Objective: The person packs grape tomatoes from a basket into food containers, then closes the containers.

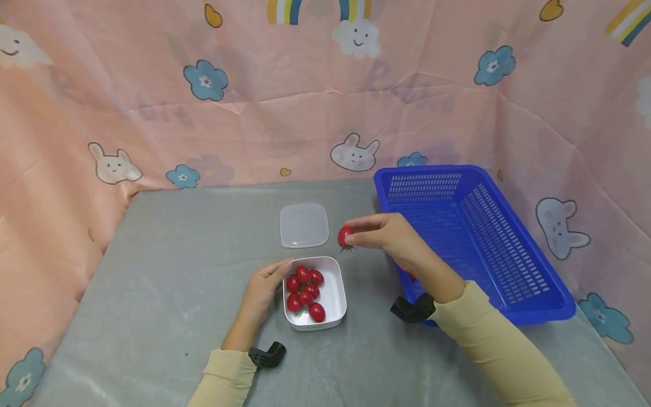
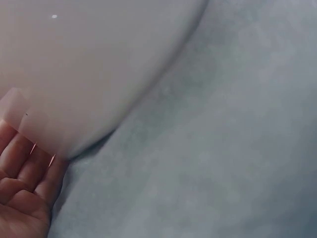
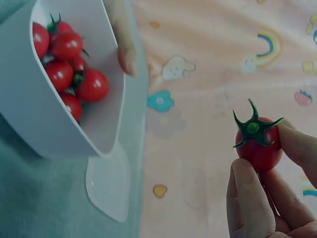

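Observation:
In the head view, a white square container (image 1: 335, 294) stands on the table with several red cherry tomatoes (image 1: 317, 312) inside, mostly on its left side. My left hand (image 1: 263, 287) holds the container by its left wall. Its fingers (image 2: 42, 166) lie against the outer wall in the left wrist view, and a digit comes over the rim in the right wrist view. Right of the container and above the table, my right hand (image 1: 394, 234) pinches one cherry tomato (image 3: 257, 146) between thumb and fingers. Green sepals show on that tomato.
A clear plastic lid (image 1: 304, 225) lies on the grey table (image 1: 203, 237) behind the container. At the right stands a blue slotted basket (image 1: 508, 237), partly behind my right forearm. A bit of red shows by its left wall. A pink printed cloth (image 1: 285, 113) hangs around the table.

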The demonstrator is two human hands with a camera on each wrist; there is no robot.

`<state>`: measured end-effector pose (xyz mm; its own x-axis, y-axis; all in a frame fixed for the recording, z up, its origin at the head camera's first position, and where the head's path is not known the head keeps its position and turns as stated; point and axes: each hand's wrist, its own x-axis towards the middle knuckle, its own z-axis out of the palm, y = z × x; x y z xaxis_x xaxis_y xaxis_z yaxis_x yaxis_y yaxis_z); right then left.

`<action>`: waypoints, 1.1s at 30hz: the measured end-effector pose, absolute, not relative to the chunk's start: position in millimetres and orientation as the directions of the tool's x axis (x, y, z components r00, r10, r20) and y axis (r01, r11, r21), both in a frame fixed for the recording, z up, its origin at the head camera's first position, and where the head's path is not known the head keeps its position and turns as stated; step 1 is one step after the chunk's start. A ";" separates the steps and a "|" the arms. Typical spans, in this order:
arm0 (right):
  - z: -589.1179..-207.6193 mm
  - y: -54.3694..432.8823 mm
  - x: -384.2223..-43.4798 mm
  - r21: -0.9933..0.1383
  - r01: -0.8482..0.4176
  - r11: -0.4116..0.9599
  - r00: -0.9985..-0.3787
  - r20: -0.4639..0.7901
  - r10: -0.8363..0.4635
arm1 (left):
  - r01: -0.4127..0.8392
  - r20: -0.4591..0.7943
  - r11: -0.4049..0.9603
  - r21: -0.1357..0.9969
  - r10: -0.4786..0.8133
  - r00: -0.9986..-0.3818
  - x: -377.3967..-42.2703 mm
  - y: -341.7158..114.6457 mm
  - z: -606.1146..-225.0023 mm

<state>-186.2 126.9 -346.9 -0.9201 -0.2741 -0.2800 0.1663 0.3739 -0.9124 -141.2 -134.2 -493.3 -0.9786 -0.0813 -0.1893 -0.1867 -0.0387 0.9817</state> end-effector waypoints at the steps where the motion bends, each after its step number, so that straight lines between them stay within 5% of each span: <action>1: -347.4 124.8 -185.1 -0.913 0.165 0.373 -0.919 -0.280 -0.279 | -0.187 -0.189 -0.037 0.982 -0.081 -0.979 -141.3 -134.5 -493.2; 33: -384.4 65.9 -140.9 -0.951 0.117 0.286 -0.900 -0.224 -0.375 | -0.201 -0.202 -0.031 0.979 -0.074 -0.976 -140.4 -136.8 -493.2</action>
